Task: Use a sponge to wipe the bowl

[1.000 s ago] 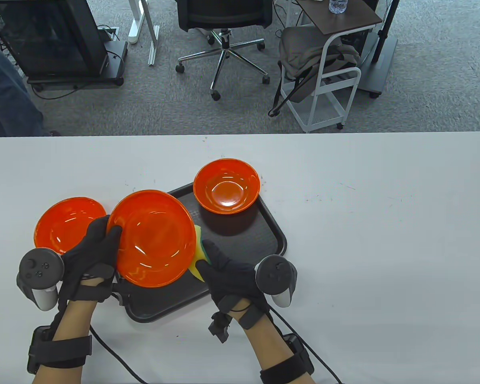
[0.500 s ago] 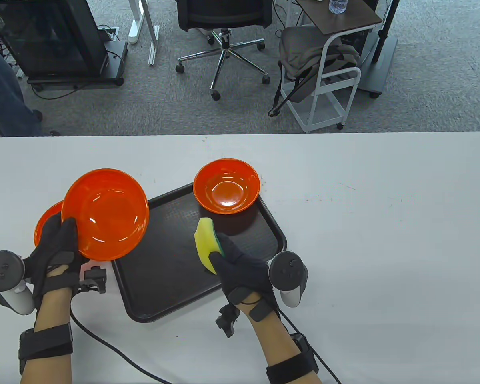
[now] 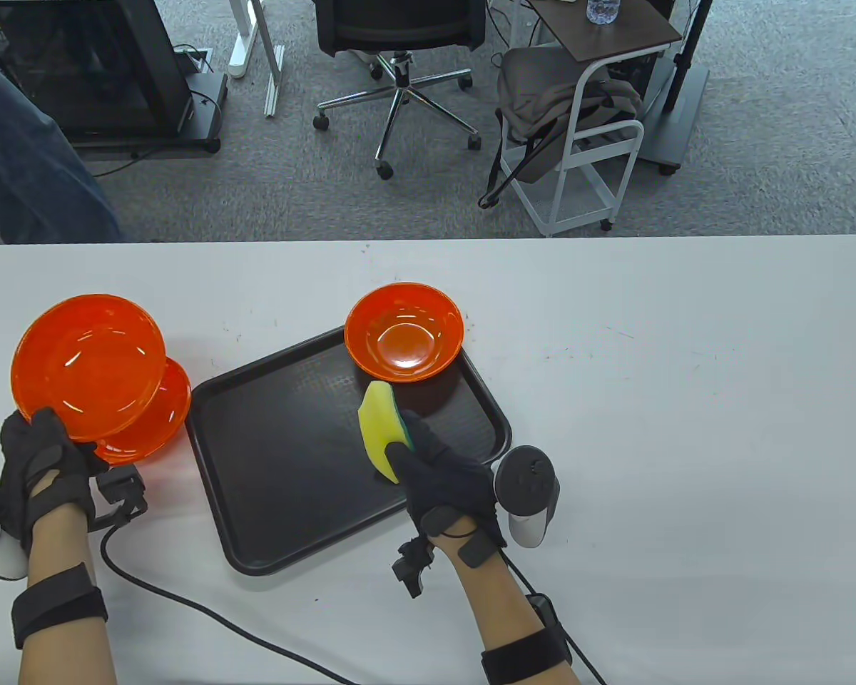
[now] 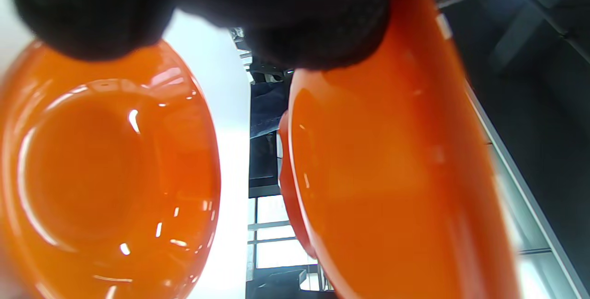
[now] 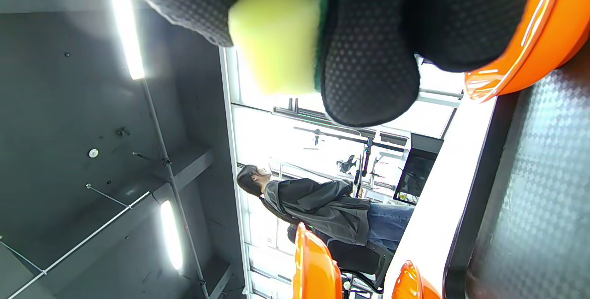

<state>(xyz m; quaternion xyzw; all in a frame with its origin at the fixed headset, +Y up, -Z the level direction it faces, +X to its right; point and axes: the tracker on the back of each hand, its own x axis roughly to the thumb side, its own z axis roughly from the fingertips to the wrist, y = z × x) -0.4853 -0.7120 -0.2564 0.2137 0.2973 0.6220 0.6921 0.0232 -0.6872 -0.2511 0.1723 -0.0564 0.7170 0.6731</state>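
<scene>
My left hand grips the near rim of an orange bowl and holds it tilted just above a second orange bowl that lies on the table at the far left. In the left wrist view the held bowl is at the right and the lower bowl at the left. My right hand holds a yellow and green sponge above the black tray. A third orange bowl sits on the tray's far right corner. The sponge shows between my fingers in the right wrist view.
The white table stretches wide to the right of the tray. A black cable runs across the table's near side. A person in jeans stands beyond the far left edge. An office chair and a white cart stand behind.
My left hand has carried the orange bowl left, off the tray, to above the bowl on the table. My right hand with the sponge has moved slightly right and forward over the tray.
</scene>
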